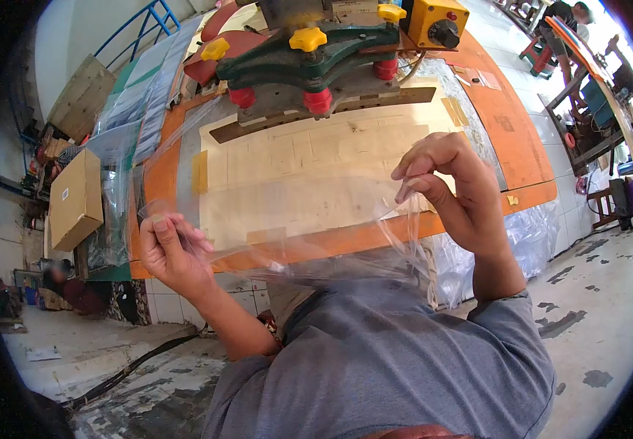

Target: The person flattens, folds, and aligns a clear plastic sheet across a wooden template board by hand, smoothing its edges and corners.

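A clear plastic sheet (309,252) stretches between my two hands, above the near edge of the work table. My left hand (173,245) is closed on its left side, thumb pressed against the fingers. On the other side my right hand (452,186) pinches the sheet's upper right corner, and loose folds hang below the fingertips. Beyond the sheet lies a pale board (316,157), taped at its sides onto the table. A long metal bar (324,115) crosses the board's far part, under a green press head (309,62) with yellow knobs and red feet.
Orange table top (507,124) surrounds the board. A yellow control box (437,22) with a black dial sits at the back right. Plastic sheets lie at the left, near a cardboard box (75,197). Clear plastic (529,238) hangs at the right edge. Other people are in the background.
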### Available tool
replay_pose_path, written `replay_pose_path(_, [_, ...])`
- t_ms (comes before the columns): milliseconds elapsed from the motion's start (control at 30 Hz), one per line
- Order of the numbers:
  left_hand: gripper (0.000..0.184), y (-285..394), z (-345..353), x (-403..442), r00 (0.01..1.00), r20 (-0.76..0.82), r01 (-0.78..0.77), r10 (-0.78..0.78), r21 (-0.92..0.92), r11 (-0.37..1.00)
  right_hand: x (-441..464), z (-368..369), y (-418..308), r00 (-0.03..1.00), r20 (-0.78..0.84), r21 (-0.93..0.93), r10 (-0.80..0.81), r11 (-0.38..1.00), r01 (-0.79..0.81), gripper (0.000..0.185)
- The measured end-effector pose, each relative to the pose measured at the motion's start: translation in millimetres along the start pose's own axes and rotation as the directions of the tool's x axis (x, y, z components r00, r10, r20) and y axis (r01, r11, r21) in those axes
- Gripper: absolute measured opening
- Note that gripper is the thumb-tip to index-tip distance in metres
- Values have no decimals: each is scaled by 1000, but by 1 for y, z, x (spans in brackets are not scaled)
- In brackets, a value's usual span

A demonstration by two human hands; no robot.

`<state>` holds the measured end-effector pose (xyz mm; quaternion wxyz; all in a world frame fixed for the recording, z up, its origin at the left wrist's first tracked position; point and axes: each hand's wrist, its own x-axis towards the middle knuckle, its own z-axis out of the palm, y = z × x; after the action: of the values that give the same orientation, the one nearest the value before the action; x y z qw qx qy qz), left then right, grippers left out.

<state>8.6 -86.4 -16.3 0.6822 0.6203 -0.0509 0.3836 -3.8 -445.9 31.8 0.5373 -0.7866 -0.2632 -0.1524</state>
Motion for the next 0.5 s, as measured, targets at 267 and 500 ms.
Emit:
replay_pose_path(267, [20, -6, -8, 2, 998, -6, 58, -58, -11, 998, -7, 21, 16, 998, -16, 498, 68, 866, -51, 49])
replay_pose_path(500, [27, -4, -10, 1, 997, -1, 71, -71, 2, 997, -12, 35, 7, 945, 77, 590, 317, 750, -299, 56])
